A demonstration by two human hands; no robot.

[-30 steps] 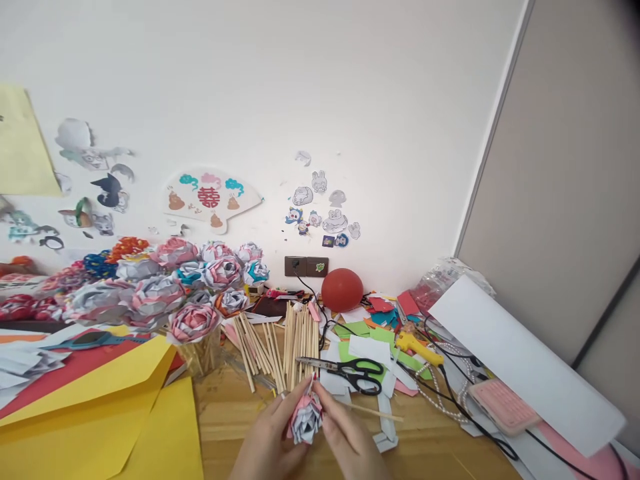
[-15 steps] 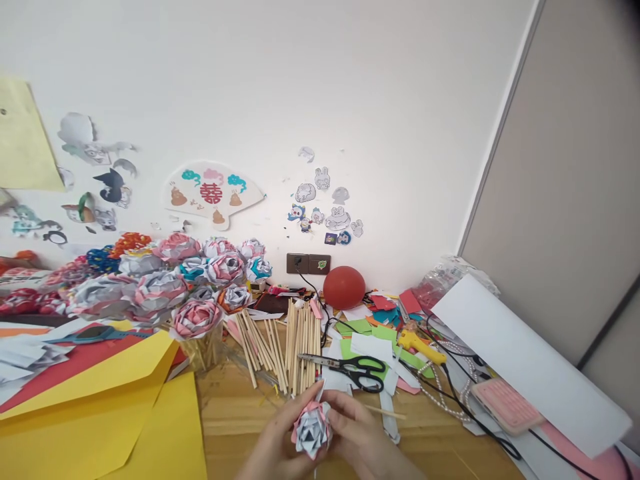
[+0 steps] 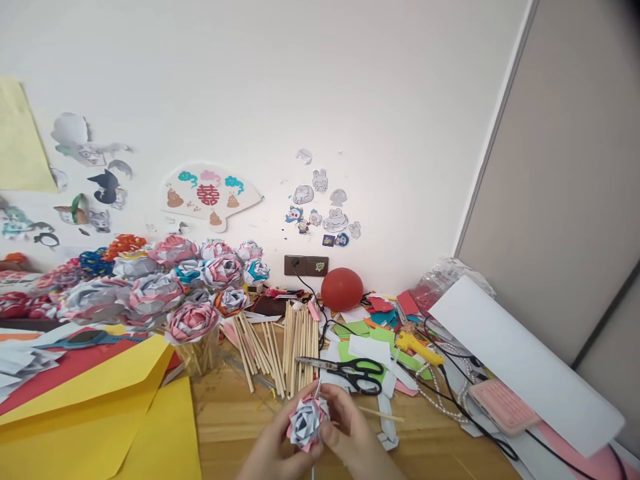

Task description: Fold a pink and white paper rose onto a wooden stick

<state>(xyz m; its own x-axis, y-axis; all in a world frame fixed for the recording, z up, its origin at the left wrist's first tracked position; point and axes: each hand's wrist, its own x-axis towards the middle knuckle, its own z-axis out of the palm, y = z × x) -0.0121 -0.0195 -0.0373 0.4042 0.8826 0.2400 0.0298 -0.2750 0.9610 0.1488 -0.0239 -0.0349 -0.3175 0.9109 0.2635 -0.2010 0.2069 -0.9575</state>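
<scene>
A paper flower (image 3: 306, 423) with pale blue-grey inner petals and pink outer ones is held low in the middle of the view. My left hand (image 3: 273, 443) wraps round its left side. From the right, my right hand (image 3: 347, 427) grips the petals, its thumb pressed on the edge by the flower. A thin pale strip or point sticks up behind the flower between the fingers; what it is I cannot make out. Just beyond the hands lie black-handled scissors (image 3: 363, 375), partly over a pile of wooden sticks (image 3: 301, 343).
Finished paper flowers (image 3: 193, 321) stand in a holder at left, near yellow paper (image 3: 165, 433). Behind are a red balloon (image 3: 342, 289) and coloured paper scraps (image 3: 393, 333). A yellow glue gun (image 3: 420, 348), bead string, cables and a pink keyboard-like device (image 3: 503, 407) lie at right.
The flower has turned slightly and shifted a little left within my hands. My right fingers have moved on its petals. The whole view has drifted slightly.
</scene>
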